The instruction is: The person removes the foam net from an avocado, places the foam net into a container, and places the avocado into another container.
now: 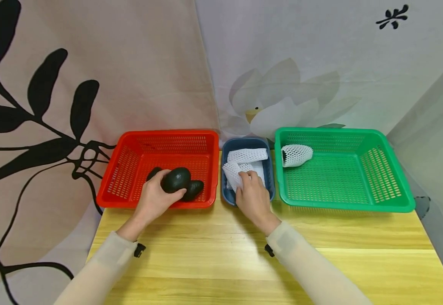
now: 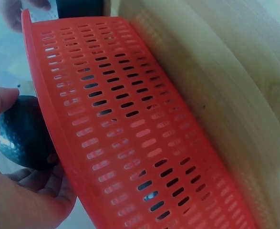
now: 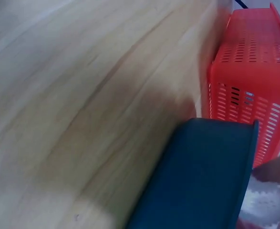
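My left hand (image 1: pixel 156 195) grips a dark green avocado (image 1: pixel 176 179) over the red basket (image 1: pixel 109 169); in the left wrist view, thumb and fingers curl round the avocado (image 2: pixel 25 133). Another avocado (image 1: pixel 193 190) lies in the basket beside it, and part of a third dark one (image 1: pixel 153 173) shows behind the hand. My right hand (image 1: pixel 253 199) is in the small blue basket (image 1: pixel 225 148), pinching a white foam net sleeve (image 1: pixel 232 174). Further white foam net sleeves (image 1: pixel 247 155) lie in that basket. In the right wrist view, the hand is mostly cut off at the edge.
To the right stands a green basket (image 1: pixel 343 205) with a foam-netted dark item (image 1: pixel 297 156) at its left end. The baskets stand in a row along the back of a wooden table (image 1: pixel 221 254). A printed cloth (image 1: pixel 149 63) hangs behind them.
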Motion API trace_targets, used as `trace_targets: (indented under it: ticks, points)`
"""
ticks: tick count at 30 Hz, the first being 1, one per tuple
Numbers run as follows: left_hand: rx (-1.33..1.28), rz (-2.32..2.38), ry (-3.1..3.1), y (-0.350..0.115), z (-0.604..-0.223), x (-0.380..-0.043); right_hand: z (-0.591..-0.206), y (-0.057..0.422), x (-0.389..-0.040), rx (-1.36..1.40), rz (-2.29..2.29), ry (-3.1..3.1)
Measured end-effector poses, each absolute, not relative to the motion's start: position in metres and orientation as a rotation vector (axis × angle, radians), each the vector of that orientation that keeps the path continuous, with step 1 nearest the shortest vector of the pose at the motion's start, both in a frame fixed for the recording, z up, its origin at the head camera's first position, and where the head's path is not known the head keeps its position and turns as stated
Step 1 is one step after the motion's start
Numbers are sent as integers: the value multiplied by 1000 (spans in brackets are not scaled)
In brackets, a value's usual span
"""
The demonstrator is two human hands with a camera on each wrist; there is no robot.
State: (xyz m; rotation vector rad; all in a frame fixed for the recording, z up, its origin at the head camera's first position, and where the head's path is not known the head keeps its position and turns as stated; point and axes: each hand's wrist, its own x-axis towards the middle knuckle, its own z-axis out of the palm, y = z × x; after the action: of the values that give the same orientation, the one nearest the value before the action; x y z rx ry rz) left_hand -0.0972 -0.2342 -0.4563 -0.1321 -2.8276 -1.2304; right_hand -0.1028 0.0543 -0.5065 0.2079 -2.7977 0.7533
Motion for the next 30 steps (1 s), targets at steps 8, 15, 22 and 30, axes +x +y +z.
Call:
trace_targets:
  ticks: [8, 15, 22, 30]
  points:
    - [-117, -1163, -2889, -239, -458, -110, -509, 50, -106, 293, 648, -2881]
    - [-74, -1075, -2982, -243, -460, -128, -513, 46, -110, 241, 617, -2932]
    - [-57, -1000, -3117, -245, -466, -146, -513, 45, -109, 237, 537, -2923]
    - [-61, -925, -3230, -243, -472, -159, -496, 53, -102, 280, 546, -2873]
